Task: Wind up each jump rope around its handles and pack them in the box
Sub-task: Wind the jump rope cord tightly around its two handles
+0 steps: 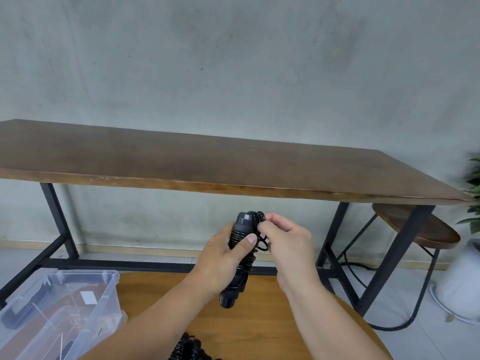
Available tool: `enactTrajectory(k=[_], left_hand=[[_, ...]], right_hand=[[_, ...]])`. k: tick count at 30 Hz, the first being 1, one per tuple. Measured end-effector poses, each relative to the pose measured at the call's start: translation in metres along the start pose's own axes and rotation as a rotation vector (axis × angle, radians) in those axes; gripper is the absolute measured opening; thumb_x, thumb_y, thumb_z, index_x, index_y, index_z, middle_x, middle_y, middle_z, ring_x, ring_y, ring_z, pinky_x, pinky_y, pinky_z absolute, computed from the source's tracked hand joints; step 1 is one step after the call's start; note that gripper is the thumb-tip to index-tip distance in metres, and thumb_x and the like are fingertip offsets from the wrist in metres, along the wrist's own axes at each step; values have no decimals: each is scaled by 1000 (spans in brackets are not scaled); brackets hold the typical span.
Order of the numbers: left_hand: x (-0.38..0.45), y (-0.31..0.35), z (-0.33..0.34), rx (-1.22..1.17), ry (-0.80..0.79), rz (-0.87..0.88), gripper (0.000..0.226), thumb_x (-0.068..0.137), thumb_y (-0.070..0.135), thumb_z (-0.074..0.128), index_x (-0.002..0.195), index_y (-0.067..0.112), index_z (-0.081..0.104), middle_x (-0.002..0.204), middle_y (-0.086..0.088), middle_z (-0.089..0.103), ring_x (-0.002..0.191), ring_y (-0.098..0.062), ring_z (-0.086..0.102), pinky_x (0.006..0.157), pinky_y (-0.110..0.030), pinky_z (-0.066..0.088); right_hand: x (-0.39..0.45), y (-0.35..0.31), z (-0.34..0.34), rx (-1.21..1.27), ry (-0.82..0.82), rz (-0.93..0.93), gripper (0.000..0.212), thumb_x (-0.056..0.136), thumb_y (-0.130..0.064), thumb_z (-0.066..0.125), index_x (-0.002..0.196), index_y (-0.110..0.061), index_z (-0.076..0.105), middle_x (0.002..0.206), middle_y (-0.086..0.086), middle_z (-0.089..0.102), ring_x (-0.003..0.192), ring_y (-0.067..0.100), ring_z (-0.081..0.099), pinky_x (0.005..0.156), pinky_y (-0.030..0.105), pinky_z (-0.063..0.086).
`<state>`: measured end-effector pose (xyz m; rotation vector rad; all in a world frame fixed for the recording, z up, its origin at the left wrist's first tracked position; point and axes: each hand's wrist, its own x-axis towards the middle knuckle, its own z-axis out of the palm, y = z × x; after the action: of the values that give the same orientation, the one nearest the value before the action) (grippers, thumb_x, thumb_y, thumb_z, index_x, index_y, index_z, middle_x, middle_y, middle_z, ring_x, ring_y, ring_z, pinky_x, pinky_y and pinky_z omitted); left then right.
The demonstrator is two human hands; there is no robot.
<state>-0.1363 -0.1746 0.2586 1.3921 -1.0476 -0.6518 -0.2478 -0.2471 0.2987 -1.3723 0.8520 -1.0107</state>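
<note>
A black jump rope [240,258] is held upright in front of me, its cord coiled round the paired handles. My left hand [223,258] grips the handles at mid length, thumb pressed on the coils. My right hand [283,240] pinches a loop of the cord near the top of the handles. A clear plastic box [59,310] stands open at the lower left on the round wooden table [259,320]. Another wound black rope [189,348] lies at the bottom edge between my forearms.
A long dark wooden table [207,162] on a black metal frame stands ahead against a grey wall. A round wooden stool [415,227] sits under its right end. A potted plant in a white pot [465,281] stands at the far right.
</note>
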Motion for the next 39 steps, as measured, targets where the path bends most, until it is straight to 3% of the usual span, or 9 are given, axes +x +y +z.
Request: enactTrajectory(k=[5, 9, 11, 15, 19, 23, 29, 34, 39], left_hand=[[0, 0, -2, -20, 0, -8, 40, 80, 57, 60, 105, 26, 62, 86, -1, 70, 81, -23, 72, 75, -42, 57], [-1, 0, -1, 63, -8, -2, 33, 82, 56, 57, 103, 31, 63, 87, -1, 72, 80, -19, 70, 74, -37, 56], [-2, -1, -1, 104, -8, 3, 34, 82, 57, 56, 104, 33, 62, 86, 1, 71, 79, -15, 67, 74, -34, 54], [-3, -3, 0, 163, -20, 19, 31, 89, 57, 57, 108, 33, 61, 85, 1, 69, 77, -12, 63, 70, -28, 51], [-5, -5, 0, 164, -27, 21, 16, 94, 44, 59, 108, 34, 61, 84, 3, 68, 79, -14, 64, 71, -29, 52], [-5, -3, -3, 115, -48, 7, 34, 82, 63, 59, 104, 38, 62, 83, 5, 69, 85, -21, 68, 75, -37, 56], [-8, -10, 2, 85, -99, -31, 49, 73, 68, 58, 106, 32, 63, 82, 3, 67, 82, -29, 69, 73, -45, 57], [-5, -2, 2, 43, -62, -52, 40, 79, 58, 62, 104, 26, 63, 83, 0, 70, 79, -25, 73, 76, -44, 57], [0, 11, -1, -48, -84, -71, 28, 92, 41, 63, 107, 18, 63, 84, -3, 71, 81, -32, 73, 70, -34, 57]], right_hand=[[3, -2, -3, -105, -13, -52, 13, 84, -21, 75, 73, -16, 74, 59, -9, 61, 54, 5, 52, 56, 23, 48], [-2, 0, -4, -315, 69, -223, 13, 88, -25, 72, 93, -35, 66, 77, -11, 69, 72, 2, 65, 61, 9, 50], [-2, 0, -7, -514, 63, -315, 23, 91, -25, 67, 114, -30, 68, 88, -13, 70, 79, -2, 64, 66, 5, 46], [2, -4, -11, -819, -20, -527, 21, 90, -20, 62, 107, -19, 75, 86, -7, 68, 80, 7, 60, 73, 19, 48], [12, -10, -20, -771, -165, -377, 18, 91, -16, 62, 104, -21, 74, 84, -5, 66, 78, 12, 64, 74, 28, 54], [27, -27, -36, -497, -426, -56, 20, 98, -7, 56, 110, -12, 71, 83, 10, 71, 67, 11, 71, 70, 18, 58], [40, -42, -43, -833, -565, -107, 13, 92, -8, 63, 97, -16, 73, 78, 8, 74, 72, 19, 74, 75, 35, 62], [34, -38, -35, -1272, -438, -533, 13, 99, -28, 51, 97, -28, 64, 93, -14, 61, 77, 12, 54, 72, 30, 43], [34, -31, -30, -1108, -240, -649, 14, 104, -28, 38, 101, -23, 50, 96, -9, 56, 81, 17, 54, 71, 36, 46]])
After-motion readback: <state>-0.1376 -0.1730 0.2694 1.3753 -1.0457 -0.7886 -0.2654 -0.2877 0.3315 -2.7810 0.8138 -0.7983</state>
